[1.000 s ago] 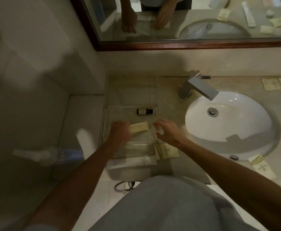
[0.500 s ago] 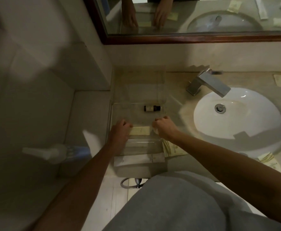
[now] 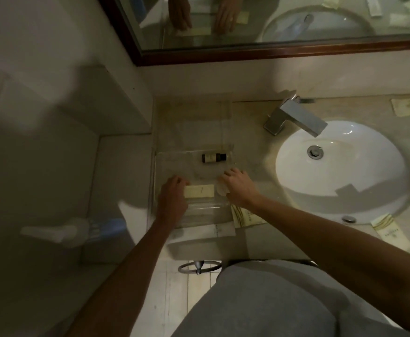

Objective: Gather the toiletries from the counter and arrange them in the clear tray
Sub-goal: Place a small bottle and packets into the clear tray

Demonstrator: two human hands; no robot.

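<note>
A clear tray stands on the counter left of the sink. Inside it lie a small dark bottle on its side at the back, a pale yellow packet in the front half, and a round pale item beside the packet. My left hand rests on the packet's left end, fingers curled. My right hand covers the round item's right side, fingertips on it. A white tube lies just in front of the tray. Another yellow packet peeks out under my right wrist.
A white basin with a square chrome tap fills the right of the counter. More yellow packets lie at the basin's front right and back right. A mirror hangs behind. A towel ring hangs below the counter edge.
The yellow packet has been laid flat in the tray. My right hand shifted right and now sits over a round pale item beside it. The view moved slightly.
</note>
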